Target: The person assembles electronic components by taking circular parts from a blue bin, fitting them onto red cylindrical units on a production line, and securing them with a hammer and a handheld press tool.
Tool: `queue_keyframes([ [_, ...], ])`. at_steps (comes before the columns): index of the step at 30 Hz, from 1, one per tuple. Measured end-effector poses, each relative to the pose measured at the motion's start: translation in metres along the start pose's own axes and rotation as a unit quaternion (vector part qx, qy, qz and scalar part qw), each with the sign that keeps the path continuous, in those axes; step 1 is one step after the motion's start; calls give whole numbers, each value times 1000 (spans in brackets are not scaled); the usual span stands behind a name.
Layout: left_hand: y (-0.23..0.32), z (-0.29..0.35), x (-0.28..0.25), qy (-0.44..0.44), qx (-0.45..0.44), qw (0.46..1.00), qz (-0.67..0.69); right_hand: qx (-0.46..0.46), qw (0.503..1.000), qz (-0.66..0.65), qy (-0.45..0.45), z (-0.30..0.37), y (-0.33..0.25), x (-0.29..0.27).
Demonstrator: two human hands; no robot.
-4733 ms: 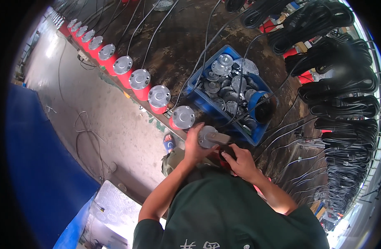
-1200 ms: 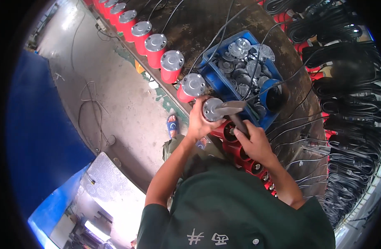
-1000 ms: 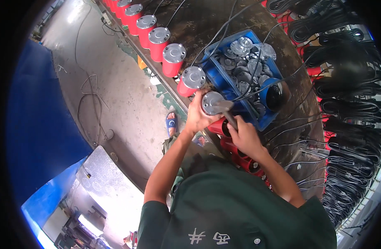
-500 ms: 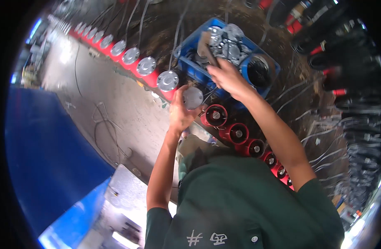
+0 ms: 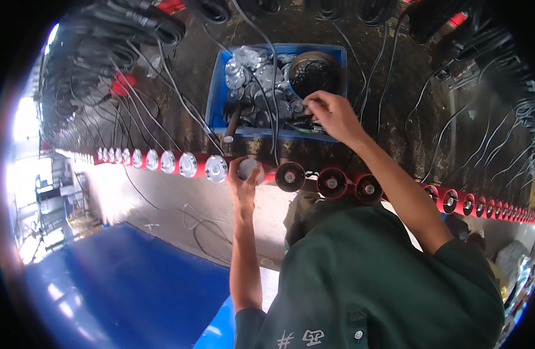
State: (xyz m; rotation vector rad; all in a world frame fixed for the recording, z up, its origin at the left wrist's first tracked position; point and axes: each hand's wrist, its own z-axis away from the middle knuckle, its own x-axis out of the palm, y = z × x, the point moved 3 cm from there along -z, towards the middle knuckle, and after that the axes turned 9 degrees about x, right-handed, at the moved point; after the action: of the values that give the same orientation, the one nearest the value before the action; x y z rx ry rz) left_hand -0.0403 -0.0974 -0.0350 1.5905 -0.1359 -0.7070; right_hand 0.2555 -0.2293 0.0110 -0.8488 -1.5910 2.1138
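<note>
Fingers of your left hand curl around the pale silver cap, the thumb and fingers on opposite sides. The cap sits on a red cylinder, mostly hidden, at the table's near edge. To its left stands a capped cylinder; to its right, an open cylinder shows its core.

Note the change: the hammer is no longer in your right hand. It now lies across the near rim of the blue bin, handle toward you. Your right hand is therefore free of the tool, while your left alone steadies the cap.

Your right thumb and forefinger draw close together beside the round tub in the bin. Whether they pinch a small part, you cannot tell from this view. Loose silver discs fill the bin's left side.

Markings: pale characters show on your green shirt. No label is legible on the caps or the cord coils.
</note>
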Motion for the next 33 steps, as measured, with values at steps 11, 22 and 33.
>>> queue_keyframes([
  [11, 45, -135, 70, -133, 178, 960, -168, -98, 939, 279, 175, -71, 25, -48],
  [22, -10, -224, 113, -416, 259, 667, -561, -115, 861, 491, 69, -99, 32, -38],
  [33, 85, -134, 52, -399, 424, 705, -405, -121, 894, 410, 137, -77, 27, -54],
])
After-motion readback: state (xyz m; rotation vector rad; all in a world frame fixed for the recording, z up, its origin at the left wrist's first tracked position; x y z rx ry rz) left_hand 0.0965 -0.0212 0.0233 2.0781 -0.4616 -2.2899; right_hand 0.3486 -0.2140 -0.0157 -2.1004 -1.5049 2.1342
